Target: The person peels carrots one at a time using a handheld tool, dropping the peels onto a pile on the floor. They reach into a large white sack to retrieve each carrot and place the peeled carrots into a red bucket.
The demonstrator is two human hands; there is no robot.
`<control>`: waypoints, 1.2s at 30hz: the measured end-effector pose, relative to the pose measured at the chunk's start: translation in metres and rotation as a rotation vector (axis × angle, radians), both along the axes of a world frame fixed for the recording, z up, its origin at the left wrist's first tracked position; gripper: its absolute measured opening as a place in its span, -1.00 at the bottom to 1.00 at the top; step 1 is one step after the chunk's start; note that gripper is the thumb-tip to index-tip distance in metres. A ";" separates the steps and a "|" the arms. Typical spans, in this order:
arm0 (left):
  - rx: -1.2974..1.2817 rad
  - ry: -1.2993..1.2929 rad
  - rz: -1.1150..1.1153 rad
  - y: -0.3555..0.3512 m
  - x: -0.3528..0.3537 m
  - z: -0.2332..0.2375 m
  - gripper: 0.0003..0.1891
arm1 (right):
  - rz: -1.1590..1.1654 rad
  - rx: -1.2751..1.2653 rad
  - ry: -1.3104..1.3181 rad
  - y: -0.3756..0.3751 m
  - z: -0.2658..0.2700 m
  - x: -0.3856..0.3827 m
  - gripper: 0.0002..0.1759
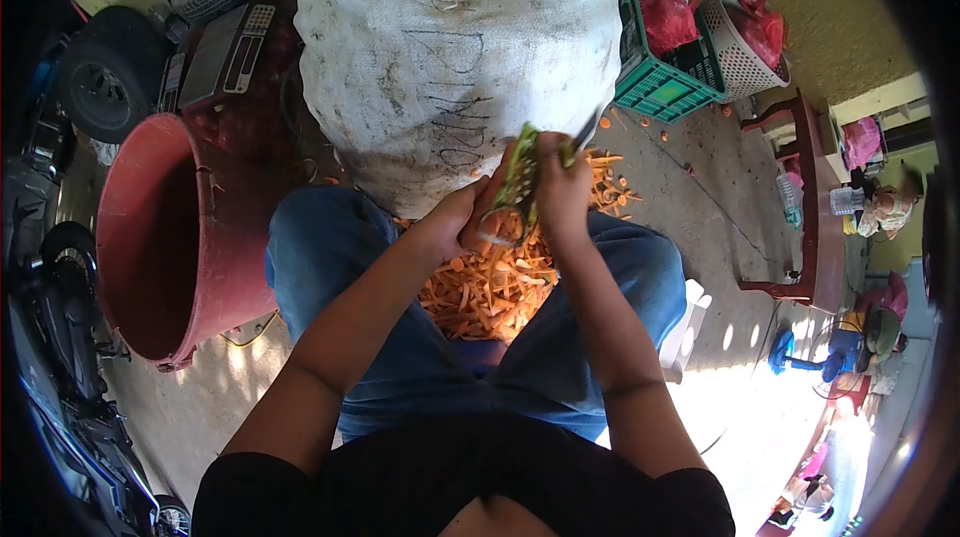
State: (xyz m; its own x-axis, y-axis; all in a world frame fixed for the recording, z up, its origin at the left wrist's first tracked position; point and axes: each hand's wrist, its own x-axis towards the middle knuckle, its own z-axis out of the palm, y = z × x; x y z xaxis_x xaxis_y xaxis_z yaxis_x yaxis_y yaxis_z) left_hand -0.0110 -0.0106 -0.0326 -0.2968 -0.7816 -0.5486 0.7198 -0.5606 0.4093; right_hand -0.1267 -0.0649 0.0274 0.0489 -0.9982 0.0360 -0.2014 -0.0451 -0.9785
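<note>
Above my knees, my left hand is closed around an orange carrot. My right hand grips a green tool with holes in it, blurred by motion, which lies against the carrot. A thin dark blade-like piece sticks out past the right fingers; whether it belongs to the green tool I cannot tell. Below both hands, between my legs, lies a heap of carrot strips and peelings. More strips and round carrot ends lie beyond my right knee.
A big white sack of carrots stands in front of me. On the left are a red barrel, a scale and a tire. A green crate, a perforated basket and a wooden table stand right.
</note>
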 end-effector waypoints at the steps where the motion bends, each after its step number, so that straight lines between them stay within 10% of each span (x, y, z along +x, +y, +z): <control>1: 0.005 0.035 -0.014 0.000 0.000 0.005 -0.66 | 0.043 -0.031 0.012 0.004 -0.008 0.005 -0.71; 12: -0.120 0.308 -0.005 0.008 0.001 0.000 -0.70 | 0.068 -0.104 0.078 0.016 -0.008 0.010 -0.70; 23: -0.068 0.044 -0.276 0.013 0.006 0.023 -0.60 | -0.607 -0.113 0.177 -0.081 -0.033 -0.071 -0.63; 30: -0.156 0.122 -0.061 0.001 0.004 0.003 -0.62 | 0.026 -0.151 0.076 0.005 -0.003 -0.002 -0.79; 36: -0.050 -0.066 -0.082 0.007 0.004 0.016 -0.68 | 0.040 -0.336 0.314 0.008 -0.009 0.004 -0.89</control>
State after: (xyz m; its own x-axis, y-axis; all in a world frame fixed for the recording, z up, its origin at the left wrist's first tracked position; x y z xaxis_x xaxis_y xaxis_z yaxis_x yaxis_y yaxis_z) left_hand -0.0072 -0.0031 -0.0171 -0.3254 -0.7829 -0.5302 0.6430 -0.5943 0.4830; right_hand -0.1225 -0.0567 0.0180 0.1477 -0.9307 0.3347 -0.4778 -0.3634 -0.7998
